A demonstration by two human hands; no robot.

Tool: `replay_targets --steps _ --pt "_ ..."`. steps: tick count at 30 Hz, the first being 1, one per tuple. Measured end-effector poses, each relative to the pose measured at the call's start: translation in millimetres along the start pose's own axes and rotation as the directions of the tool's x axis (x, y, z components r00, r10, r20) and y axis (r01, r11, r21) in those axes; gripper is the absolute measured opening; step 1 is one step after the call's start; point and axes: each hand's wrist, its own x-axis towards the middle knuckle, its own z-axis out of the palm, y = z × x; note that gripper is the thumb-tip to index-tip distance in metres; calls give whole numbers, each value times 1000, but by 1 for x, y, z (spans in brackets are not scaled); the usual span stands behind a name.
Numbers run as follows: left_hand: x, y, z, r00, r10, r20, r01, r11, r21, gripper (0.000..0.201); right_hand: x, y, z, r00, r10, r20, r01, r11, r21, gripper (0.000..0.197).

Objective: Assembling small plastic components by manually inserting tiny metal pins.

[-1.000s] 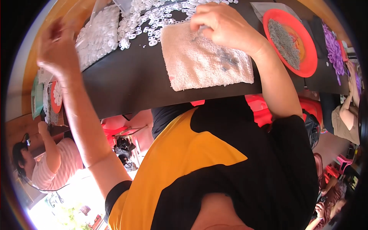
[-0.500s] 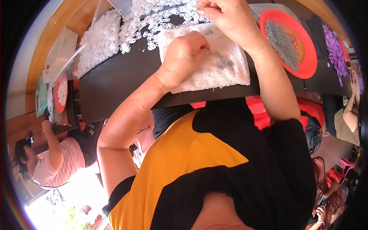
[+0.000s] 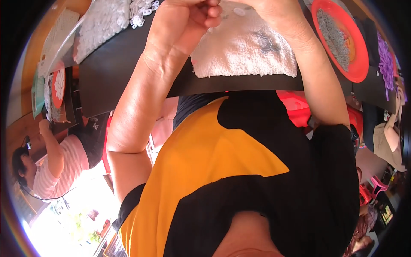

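My left hand [image 3: 190, 21] is raised at the top edge of the view, palm turned inward and fingers curled. Across from it, my right hand [image 3: 280, 15] reaches leftward, its fingertips cut off by the edge. The two hands' fingertips come close together there, closed; anything between them is hidden. Beneath lies a pale towel [image 3: 235, 60] on the dark table. Small grey pieces [image 3: 267, 41], thin and metallic-looking, are scattered on it, and a small whitish oval piece [image 3: 239, 11] rests between the hands.
Right of my right arm is a red plate [image 3: 363, 70] heaped with grey pieces. White plastic pieces [image 3: 105, 28] are piled at the far left, loose ones [image 3: 139, 15] beside them. Purple strips [image 3: 386, 64] lie far right. A person in a striped top [image 3: 64, 165] works at left.
My left hand has lifted from the towel and turned over, moving up beside my right hand. The view has shifted, so the table sits higher and most loose white pieces are out of sight.
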Motion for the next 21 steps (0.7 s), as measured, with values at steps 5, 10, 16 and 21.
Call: replay_targets --steps 5,10,16,21 --pt "-6 0 3 1000 -20 9 20 1000 -6 18 -7 -8 8 999 -4 -40 3 1000 -18 5" --pt "-11 -12 7 996 70 -57 -71 997 -13 14 -9 -18 8 982 -180 -60 146 919 -365 5" --pt "-16 -14 7 994 35 -102 -40 998 -54 11 -10 5 -4 985 -151 80 168 939 -299 12" --pt "-27 -11 5 991 -15 -136 5 997 -72 13 -8 7 8 994 -69 88 86 977 -195 12"
